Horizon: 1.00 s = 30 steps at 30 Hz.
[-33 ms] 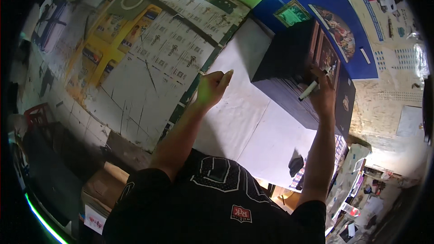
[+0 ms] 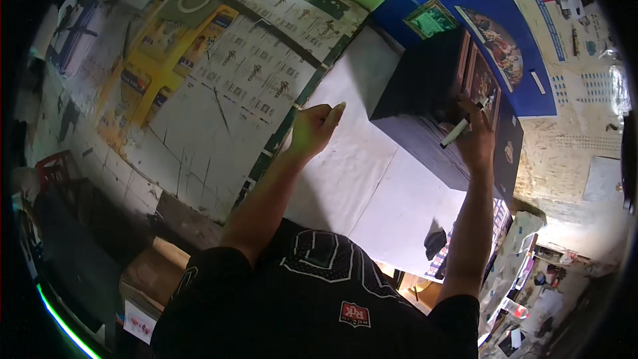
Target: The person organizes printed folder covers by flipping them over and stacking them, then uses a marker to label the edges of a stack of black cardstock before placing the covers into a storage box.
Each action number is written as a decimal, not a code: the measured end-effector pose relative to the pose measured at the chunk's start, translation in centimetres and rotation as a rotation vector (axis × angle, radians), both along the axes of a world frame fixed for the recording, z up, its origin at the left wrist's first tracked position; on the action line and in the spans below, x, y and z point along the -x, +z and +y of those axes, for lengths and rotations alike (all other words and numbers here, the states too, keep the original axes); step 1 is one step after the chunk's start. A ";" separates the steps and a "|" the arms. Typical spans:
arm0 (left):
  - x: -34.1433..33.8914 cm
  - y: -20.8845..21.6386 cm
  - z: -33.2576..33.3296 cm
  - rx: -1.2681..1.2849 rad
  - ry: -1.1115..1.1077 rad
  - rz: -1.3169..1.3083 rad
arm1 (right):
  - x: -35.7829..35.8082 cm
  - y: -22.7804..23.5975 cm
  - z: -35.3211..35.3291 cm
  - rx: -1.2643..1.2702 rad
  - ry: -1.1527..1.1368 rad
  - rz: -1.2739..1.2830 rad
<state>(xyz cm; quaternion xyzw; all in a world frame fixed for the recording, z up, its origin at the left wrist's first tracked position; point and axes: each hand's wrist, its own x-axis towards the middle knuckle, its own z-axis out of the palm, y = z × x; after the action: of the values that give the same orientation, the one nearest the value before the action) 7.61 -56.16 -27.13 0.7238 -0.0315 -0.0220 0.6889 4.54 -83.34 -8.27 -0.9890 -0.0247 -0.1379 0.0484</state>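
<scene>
My right hand grips a white marker with a dark end. It rests at the top of a tall stack of dark boards. A framed dark picture lies on top of the stack, partly covered by my fingers. Out over the white table surface, my left hand hangs with curled fingers and the thumb sticking out. I see nothing in it, and it is apart from the stack.
A worn board with printed sheets covers the left side. Beyond the stack stands a blue panel with an arched picture. A small black object lies near my right forearm. An open cardboard box sits at lower left.
</scene>
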 end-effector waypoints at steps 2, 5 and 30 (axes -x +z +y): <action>-0.1 0.2 -1.0 -0.004 -0.053 -0.048 | -0.2 0.4 0.3 -0.067 -0.046 0.016; -0.1 2.8 -3.0 -0.046 -0.181 -0.165 | -0.4 0.4 0.4 0.050 -0.046 0.034; -0.8 8.4 -10.9 -0.141 -0.342 -0.457 | -0.2 -1.2 -3.0 0.170 0.289 -0.446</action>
<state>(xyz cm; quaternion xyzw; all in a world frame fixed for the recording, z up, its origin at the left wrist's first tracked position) 8.45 -67.06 -18.77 0.7401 -0.3059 0.0236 0.5984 4.70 -86.31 -9.50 -0.9208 -0.1873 -0.3414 -0.0223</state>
